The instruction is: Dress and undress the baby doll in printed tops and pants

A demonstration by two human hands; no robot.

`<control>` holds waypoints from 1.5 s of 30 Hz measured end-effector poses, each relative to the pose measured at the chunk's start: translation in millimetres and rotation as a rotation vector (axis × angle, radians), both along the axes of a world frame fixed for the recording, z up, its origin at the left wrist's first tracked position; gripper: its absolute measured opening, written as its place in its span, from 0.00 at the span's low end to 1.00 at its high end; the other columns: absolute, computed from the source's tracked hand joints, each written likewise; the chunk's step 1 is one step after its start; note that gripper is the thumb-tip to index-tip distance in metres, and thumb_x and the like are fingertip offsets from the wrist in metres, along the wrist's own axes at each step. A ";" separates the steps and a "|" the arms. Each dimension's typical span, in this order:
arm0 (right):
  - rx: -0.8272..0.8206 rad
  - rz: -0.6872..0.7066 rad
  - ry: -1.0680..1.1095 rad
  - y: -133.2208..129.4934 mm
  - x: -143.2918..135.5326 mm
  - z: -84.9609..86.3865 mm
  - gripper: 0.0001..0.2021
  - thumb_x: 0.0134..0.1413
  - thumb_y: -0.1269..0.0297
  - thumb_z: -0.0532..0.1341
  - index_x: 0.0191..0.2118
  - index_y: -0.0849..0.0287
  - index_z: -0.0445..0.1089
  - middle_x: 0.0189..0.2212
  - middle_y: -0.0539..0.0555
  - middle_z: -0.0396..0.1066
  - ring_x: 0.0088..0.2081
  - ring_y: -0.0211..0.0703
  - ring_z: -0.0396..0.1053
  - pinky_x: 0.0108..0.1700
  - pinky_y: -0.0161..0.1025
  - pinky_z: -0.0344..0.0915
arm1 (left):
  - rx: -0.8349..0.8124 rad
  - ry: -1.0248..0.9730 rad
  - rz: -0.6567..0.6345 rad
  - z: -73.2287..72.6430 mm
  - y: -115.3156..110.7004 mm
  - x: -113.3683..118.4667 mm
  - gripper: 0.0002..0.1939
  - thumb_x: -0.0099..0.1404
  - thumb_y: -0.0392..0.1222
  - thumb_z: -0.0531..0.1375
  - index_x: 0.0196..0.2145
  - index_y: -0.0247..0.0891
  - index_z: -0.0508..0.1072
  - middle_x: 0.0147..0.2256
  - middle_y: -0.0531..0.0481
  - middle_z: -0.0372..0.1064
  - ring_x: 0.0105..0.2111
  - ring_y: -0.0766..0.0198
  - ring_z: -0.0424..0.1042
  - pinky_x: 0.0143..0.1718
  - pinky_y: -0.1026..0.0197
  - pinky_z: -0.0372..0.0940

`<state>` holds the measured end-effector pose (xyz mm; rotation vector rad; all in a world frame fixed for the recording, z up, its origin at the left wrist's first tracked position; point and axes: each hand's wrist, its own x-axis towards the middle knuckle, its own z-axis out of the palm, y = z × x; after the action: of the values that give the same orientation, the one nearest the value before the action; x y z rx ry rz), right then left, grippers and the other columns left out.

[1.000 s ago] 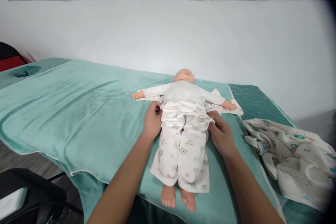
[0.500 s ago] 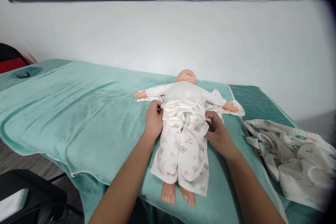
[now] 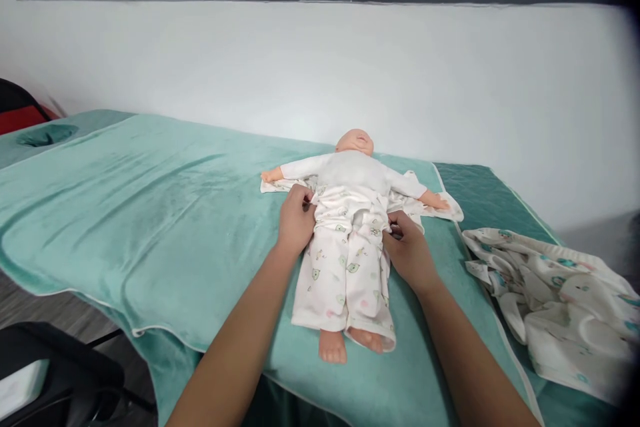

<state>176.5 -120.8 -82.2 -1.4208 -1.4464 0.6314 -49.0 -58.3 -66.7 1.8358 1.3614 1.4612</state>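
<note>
A baby doll [image 3: 353, 170] lies on its back with arms spread, its head toward the wall and bare feet toward me. It wears white printed pants [image 3: 327, 267] up over its belly. My left hand [image 3: 297, 220] pinches the pants at the left side of the waist. Lower on the opposite side, my right hand [image 3: 407, 250] has its fingers curled on the pants at the hip. Under the doll's arms a white printed garment [image 3: 453, 208] is spread out; its middle is hidden beneath the body.
A green cover [image 3: 150, 213] drapes the bed. Crumpled white printed cloth [image 3: 565, 307] lies at the right. A black chair [image 3: 55, 373] with a white object stands at lower left. The white wall [image 3: 300, 67] rises behind the bed.
The doll's legs and feet have shifted up, away from me, and its right-side foot is now partly covered by the pant hem. Both hands keep their grip, the right moving slightly inward.
</note>
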 end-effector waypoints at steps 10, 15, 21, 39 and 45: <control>0.064 -0.062 -0.098 -0.9 1.8 -2.3 0.02 0.52 0.66 0.59 0.32 0.54 0.65 0.28 0.47 0.66 0.33 0.41 0.65 0.39 0.38 0.61 | 0.027 0.058 -0.202 -2.2 -48.1 -18.6 0.12 0.52 0.24 0.51 0.27 0.40 0.59 0.30 0.54 0.61 0.32 0.65 0.61 0.37 0.62 0.56; 0.143 -0.034 -0.098 -6.4 2.4 2.1 0.02 0.55 0.68 0.57 0.32 0.55 0.64 0.29 0.46 0.66 0.34 0.40 0.63 0.39 0.37 0.59 | 0.072 0.165 -0.195 -3.7 -41.5 -13.5 0.12 0.52 0.23 0.49 0.28 0.40 0.58 0.30 0.53 0.60 0.34 0.63 0.60 0.36 0.61 0.56; 0.198 0.099 -0.031 -36.3 -1.1 10.1 0.08 0.59 0.68 0.57 0.28 0.55 0.62 0.27 0.46 0.61 0.32 0.38 0.59 0.36 0.36 0.57 | 0.070 0.260 -0.110 -5.5 -37.7 -9.0 0.13 0.53 0.23 0.49 0.29 0.41 0.59 0.31 0.52 0.59 0.34 0.62 0.60 0.35 0.61 0.55; 0.022 0.048 -0.058 -42.3 -5.5 -1.3 0.03 0.60 0.62 0.58 0.35 0.54 0.65 0.29 0.46 0.64 0.32 0.40 0.60 0.36 0.37 0.57 | 0.053 -0.012 -0.222 -2.3 -45.6 -13.1 0.10 0.51 0.25 0.52 0.26 0.39 0.61 0.28 0.55 0.60 0.31 0.66 0.60 0.34 0.62 0.56; 0.119 -0.007 0.003 -35.1 -5.3 -6.5 0.06 0.56 0.67 0.58 0.41 0.54 0.64 0.37 0.49 0.66 0.37 0.41 0.64 0.38 0.37 0.60 | -0.049 0.054 -0.265 -5.9 -88.1 -20.6 0.10 0.50 0.26 0.52 0.27 0.39 0.62 0.28 0.54 0.62 0.31 0.64 0.60 0.35 0.61 0.55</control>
<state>171.2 -155.9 -88.8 -1.3306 -1.4522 0.5338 -69.6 -146.4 -72.6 1.9504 1.1168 1.2403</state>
